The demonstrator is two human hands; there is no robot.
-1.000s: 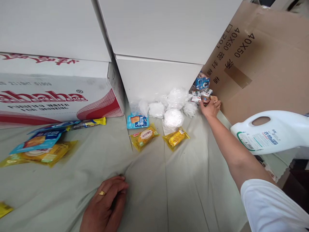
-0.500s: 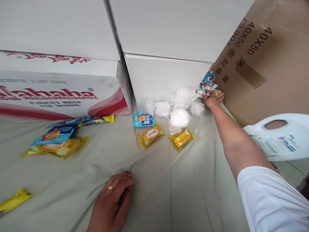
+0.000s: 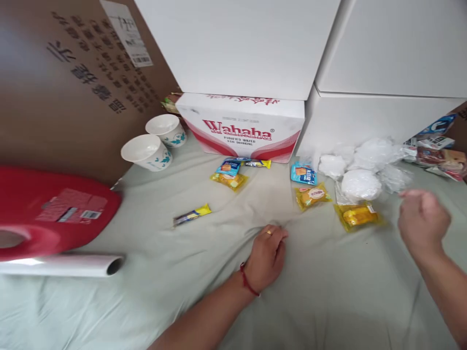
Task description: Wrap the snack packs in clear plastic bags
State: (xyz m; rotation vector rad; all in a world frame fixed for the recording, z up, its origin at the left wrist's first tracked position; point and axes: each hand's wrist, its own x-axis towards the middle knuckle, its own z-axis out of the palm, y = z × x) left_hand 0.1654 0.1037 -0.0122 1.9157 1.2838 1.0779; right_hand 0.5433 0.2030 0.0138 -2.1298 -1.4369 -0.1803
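Observation:
My left hand (image 3: 265, 257), with a ring and a red wrist cord, rests on the grey-green cloth (image 3: 219, 253), its fingers curled under and nothing showing in them. My right hand (image 3: 423, 218) is a slightly blurred fist above the cloth at the right; whatever it holds, if anything, is hidden. Left of it lie a yellow-wrapped snack (image 3: 359, 216) and several clear plastic bundles (image 3: 361, 185). Another yellow packet (image 3: 313, 196) and a blue snack packet (image 3: 304, 173) lie beyond my left hand. Behind my right hand is a pile of small packaged foods (image 3: 434, 154).
A Wahaha water carton (image 3: 242, 129) stands at the back under white boxes. More snack packets (image 3: 229, 181) lie before it, and a yellow-tipped bar (image 3: 192, 215) nearer. To the left are two paper bowls (image 3: 148, 154), a red jug (image 3: 73, 214), a white roll (image 3: 62, 266) and a brown cardboard wall (image 3: 83, 63).
The view has swung left, bringing the bowls, red jug and roll in. My right hand has drawn back from the food pile and closed. My left hand stays curled on the cloth.

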